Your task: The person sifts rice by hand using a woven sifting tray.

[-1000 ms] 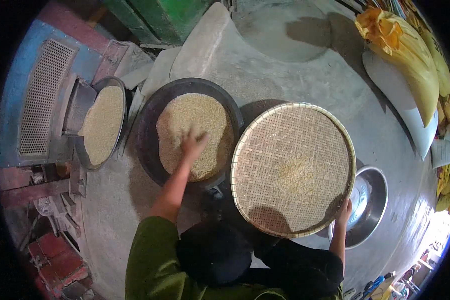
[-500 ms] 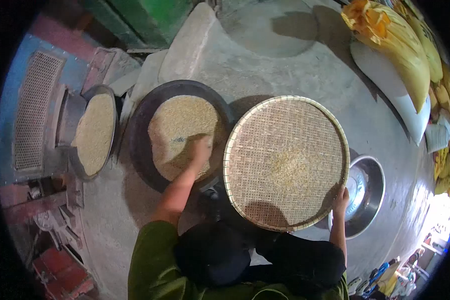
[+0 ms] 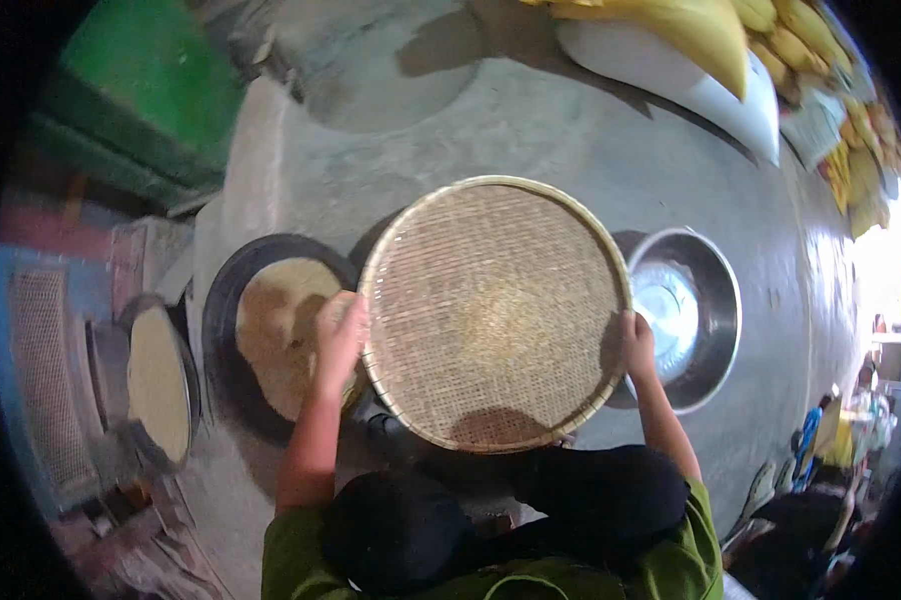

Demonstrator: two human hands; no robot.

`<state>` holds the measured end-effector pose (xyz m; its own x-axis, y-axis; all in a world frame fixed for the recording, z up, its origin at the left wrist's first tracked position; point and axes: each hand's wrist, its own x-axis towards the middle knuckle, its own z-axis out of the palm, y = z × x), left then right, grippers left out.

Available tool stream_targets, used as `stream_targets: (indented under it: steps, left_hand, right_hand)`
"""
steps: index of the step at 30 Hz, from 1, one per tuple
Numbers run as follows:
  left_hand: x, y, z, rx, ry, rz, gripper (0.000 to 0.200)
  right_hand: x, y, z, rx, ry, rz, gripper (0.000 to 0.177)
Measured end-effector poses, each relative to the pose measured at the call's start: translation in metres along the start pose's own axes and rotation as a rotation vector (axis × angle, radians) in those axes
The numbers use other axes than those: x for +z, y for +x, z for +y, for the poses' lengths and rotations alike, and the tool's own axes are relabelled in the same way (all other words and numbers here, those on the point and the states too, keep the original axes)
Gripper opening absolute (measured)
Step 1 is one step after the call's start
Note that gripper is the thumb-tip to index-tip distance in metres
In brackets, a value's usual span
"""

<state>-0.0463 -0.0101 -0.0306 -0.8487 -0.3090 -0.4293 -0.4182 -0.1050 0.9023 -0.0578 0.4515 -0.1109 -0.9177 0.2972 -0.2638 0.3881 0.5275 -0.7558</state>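
Note:
A round woven winnowing tray is held out above my knees, with a small heap of pale grain near its middle. My right hand grips the tray's right rim, its thumb on top. At the left rim, my left hand is closed on the edge; its fingertips are partly hidden. Beyond that hand, a dark round basin holds a mass of grain, its surface hollowed in places.
To the right stands a shiny metal basin. A second pan of grain sits by the blue machine at left. A green metal box is at upper left. White and yellow sacks lie at upper right.
My left hand has left the grain in the dark basin and taken the tray's left rim. My right hand stays on the right rim. The view has shifted and turned.

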Motion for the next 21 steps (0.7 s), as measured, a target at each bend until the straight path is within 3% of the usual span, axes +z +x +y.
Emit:
stream_targets:
  steps: [1, 2, 3, 6, 8, 10, 13, 16, 18, 21]
  left_hand:
    - [0.030, -0.006, 0.003, 0.084, 0.012, -0.082, 0.016]
    - [0.054, -0.007, -0.003, 0.043, 0.154, -0.112, 0.022]
    - [0.071, 0.001, -0.022, 0.288, 0.403, -0.205, 0.027]
    - [0.113, -0.002, -0.013, 0.423, 0.638, -0.450, 0.029]
    - [0.122, 0.000, -0.005, 0.567, 0.770, -0.511, 0.028]
    - [0.125, 0.002, -0.011, 0.614, 0.864, -0.490, 0.027]
    - [0.133, -0.003, -0.001, 0.624, 0.856, -0.551, 0.028]
    - [0.138, -0.010, 0.002, 0.714, 0.994, -0.575, 0.031]
    - [0.141, -0.014, 0.002, 0.888, 1.119, -0.551, 0.031]
    - [0.144, -0.010, -0.005, 0.941, 1.156, -0.553, 0.031]
  right_hand:
    - [-0.001, -0.005, -0.008, -0.010, -0.010, 0.008, 0.039]
    - [-0.002, -0.007, -0.018, -0.026, -0.021, 0.012, 0.039]
    - [-0.001, -0.005, -0.015, -0.035, -0.035, 0.010, 0.038]
    - [-0.001, -0.009, -0.023, -0.022, -0.036, 0.037, 0.037]
    - [0.000, -0.012, -0.026, -0.013, 0.058, 0.051, 0.038]
    - [-0.004, -0.013, -0.032, 0.088, 0.095, 0.003, 0.040]
    - [-0.001, -0.011, -0.020, 0.031, 0.020, 0.039, 0.042]
    - [0.003, -0.007, -0.011, -0.025, -0.025, 0.082, 0.041]
    - [-0.006, -0.012, -0.025, -0.024, 0.016, 0.030, 0.040]
    - [-0.005, -0.008, -0.021, -0.041, -0.010, 0.025, 0.039]
